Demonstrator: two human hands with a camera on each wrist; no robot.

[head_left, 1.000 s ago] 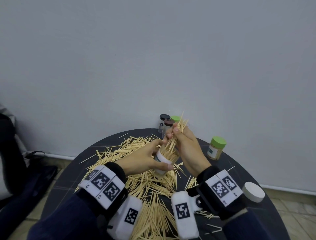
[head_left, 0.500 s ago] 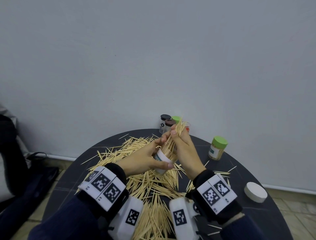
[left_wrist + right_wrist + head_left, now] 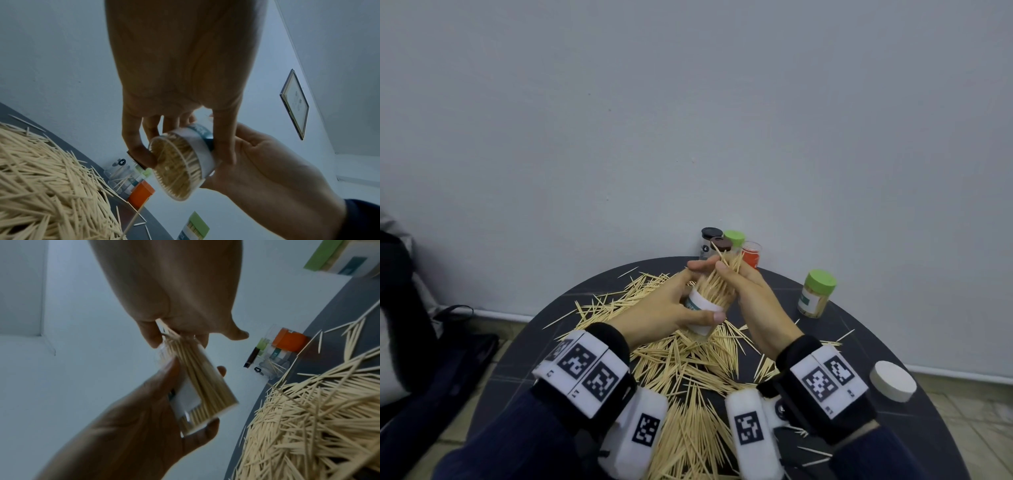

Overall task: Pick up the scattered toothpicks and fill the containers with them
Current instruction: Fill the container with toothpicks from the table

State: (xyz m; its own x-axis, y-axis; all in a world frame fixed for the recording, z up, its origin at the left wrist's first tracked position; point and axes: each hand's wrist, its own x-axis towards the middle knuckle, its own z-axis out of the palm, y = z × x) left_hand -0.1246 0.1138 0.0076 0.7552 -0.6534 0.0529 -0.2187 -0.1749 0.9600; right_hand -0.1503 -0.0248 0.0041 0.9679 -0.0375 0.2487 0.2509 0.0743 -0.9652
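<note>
I wore dark navy sleeves (image 3: 510, 442), black wristbands (image 3: 616, 346) carrying white blocks (image 3: 585, 373) printed with black square-patterned markers, on both wrists.
</note>
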